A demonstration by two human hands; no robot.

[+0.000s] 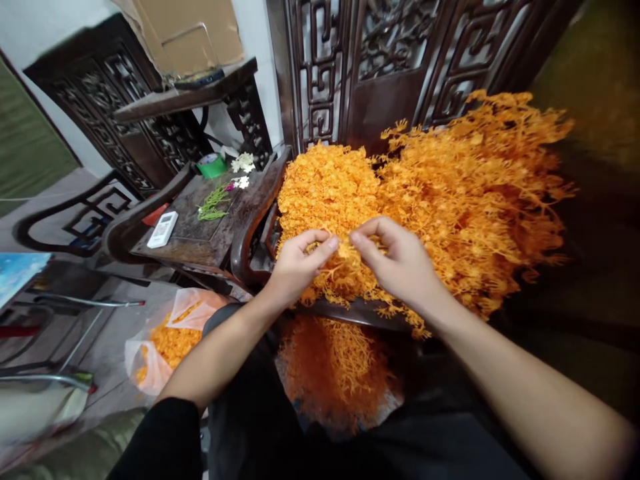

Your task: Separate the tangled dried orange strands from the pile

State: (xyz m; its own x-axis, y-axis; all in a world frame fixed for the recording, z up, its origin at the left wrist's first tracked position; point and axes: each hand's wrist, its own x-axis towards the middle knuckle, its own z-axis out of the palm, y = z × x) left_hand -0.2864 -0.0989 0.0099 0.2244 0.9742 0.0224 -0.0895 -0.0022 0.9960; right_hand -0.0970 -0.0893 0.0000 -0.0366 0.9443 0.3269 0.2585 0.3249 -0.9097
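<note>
A big heap of orange artificial sprigs (440, 180) covers the dark wooden seat in front of me. My left hand (295, 263) and my right hand (400, 263) meet over the heap's near edge. Both pinch the same small orange sprig (345, 250) between thumb and fingers, close together. More orange sprigs (340, 363) lie lower down between my forearms, near my lap.
A dark wooden chair (200, 220) to the left holds a white remote (163, 229), green stems (213, 203) and small white flowers (243, 162). A plastic bag of orange pieces (167, 343) sits on the floor at left. Carved wooden screens (380, 60) stand behind.
</note>
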